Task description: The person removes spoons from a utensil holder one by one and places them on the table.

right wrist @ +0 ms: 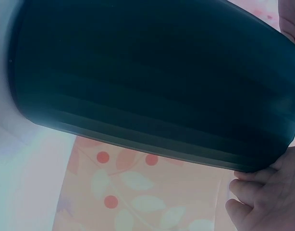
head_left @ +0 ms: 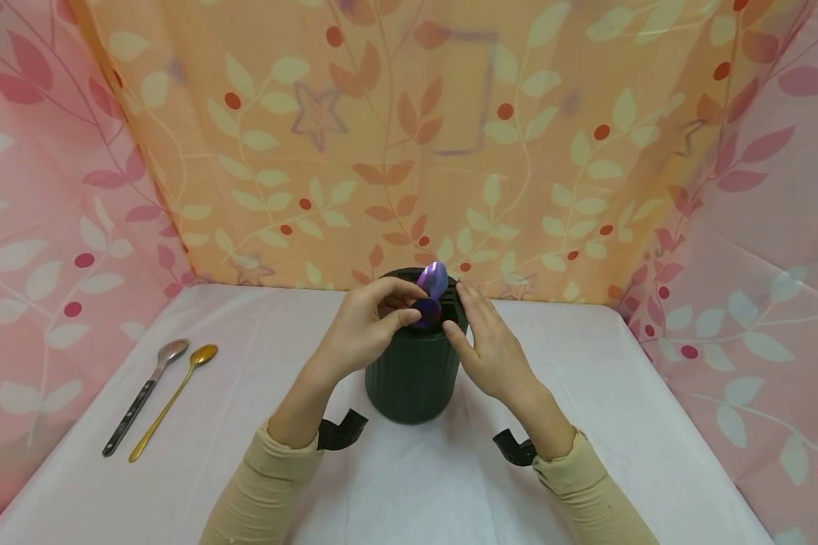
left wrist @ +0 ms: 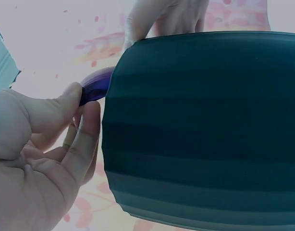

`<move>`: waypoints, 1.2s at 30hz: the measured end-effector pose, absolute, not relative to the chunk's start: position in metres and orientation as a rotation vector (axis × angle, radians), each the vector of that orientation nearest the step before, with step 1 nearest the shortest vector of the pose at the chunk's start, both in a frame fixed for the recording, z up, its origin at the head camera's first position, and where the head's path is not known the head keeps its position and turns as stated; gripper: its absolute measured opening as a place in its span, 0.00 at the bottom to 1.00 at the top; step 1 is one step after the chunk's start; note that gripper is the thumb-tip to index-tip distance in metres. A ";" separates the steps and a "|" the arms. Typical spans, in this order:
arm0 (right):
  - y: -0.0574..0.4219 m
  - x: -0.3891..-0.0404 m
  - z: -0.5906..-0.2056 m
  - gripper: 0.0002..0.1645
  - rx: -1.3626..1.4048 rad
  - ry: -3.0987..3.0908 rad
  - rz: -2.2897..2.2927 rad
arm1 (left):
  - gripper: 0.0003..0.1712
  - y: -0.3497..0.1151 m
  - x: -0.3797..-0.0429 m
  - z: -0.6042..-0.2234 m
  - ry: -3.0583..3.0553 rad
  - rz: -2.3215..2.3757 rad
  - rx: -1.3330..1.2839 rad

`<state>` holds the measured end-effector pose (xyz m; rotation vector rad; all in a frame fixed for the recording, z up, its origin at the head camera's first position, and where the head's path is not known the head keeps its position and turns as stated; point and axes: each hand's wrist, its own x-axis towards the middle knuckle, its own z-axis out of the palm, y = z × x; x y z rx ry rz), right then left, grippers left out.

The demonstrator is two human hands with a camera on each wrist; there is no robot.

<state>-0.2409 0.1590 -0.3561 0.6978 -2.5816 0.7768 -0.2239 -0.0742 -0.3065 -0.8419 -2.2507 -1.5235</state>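
Observation:
In the head view a dark green ribbed utensil holder (head_left: 412, 386) stands upright at the middle of the table. Just over its opening, my left hand (head_left: 364, 325) pinches a shiny purple spoon (head_left: 426, 313) between thumb and fingers. An oval purple spoon bowl (head_left: 433, 279) shows right above that grip; the lower parts are hidden by the holder. My right hand (head_left: 492, 350) rests along the holder's right rim with its fingers fairly straight. The left wrist view shows the thumb and fingertips on the purple edge (left wrist: 97, 89), beside the holder's rim.
On the left of the white-covered table (head_left: 245, 393) lie a silver spoon with a black handle (head_left: 138, 409) and a slim gold spoon (head_left: 170, 405), side by side. Patterned orange cloth (head_left: 409, 189) hangs behind the table, with pink cloth (head_left: 757, 288) at the sides.

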 end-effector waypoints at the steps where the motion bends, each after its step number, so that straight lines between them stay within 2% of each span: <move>1: 0.159 -0.241 -0.356 0.44 0.696 -2.583 0.776 | 0.12 -0.075 -0.224 -0.306 -2.261 -1.534 -0.835; 21: 0.159 -0.243 -0.357 0.44 0.690 -2.586 0.775 | 0.13 -0.091 -0.225 -0.292 -2.177 -1.734 -0.718; 36: 0.159 -0.243 -0.358 0.44 0.690 -2.583 0.765 | 0.13 -0.130 -0.219 -0.275 -2.027 -1.977 -0.700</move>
